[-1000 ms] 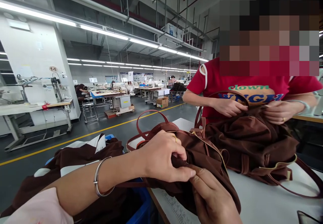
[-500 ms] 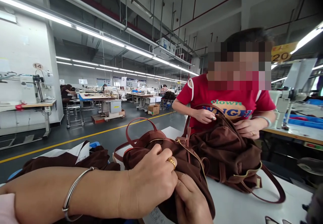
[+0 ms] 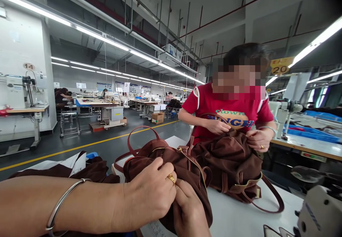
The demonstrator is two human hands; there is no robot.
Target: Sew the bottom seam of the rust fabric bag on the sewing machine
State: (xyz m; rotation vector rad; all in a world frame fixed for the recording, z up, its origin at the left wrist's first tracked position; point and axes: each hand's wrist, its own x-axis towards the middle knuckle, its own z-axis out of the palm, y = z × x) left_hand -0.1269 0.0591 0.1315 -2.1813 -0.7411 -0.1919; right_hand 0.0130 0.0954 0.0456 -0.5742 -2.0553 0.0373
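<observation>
A brown fabric bag with leather-like handles and a gold zipper lies on the white table in front of me. My left hand, wearing a gold ring, is closed on the bag's fabric near its middle. Right beside it, my right hand pinches the same cloth, thumb and fingers pressed together. The two hands touch at the fingertips, and whatever small part lies between them is hidden. Behind this bag rests a second brown bag, held at its top by the hands of a co-worker in a red shirt.
Brown and white cloth pieces are piled at the left. A sewing machine head stands at the lower right, near the white table top. Across the aisle are work tables and a cardboard box.
The view has swung slightly right, bringing the sewing machine head in at lower right. Both my hands keep their hold on the bag. The co-worker's hands have shifted a little on the other bag.
</observation>
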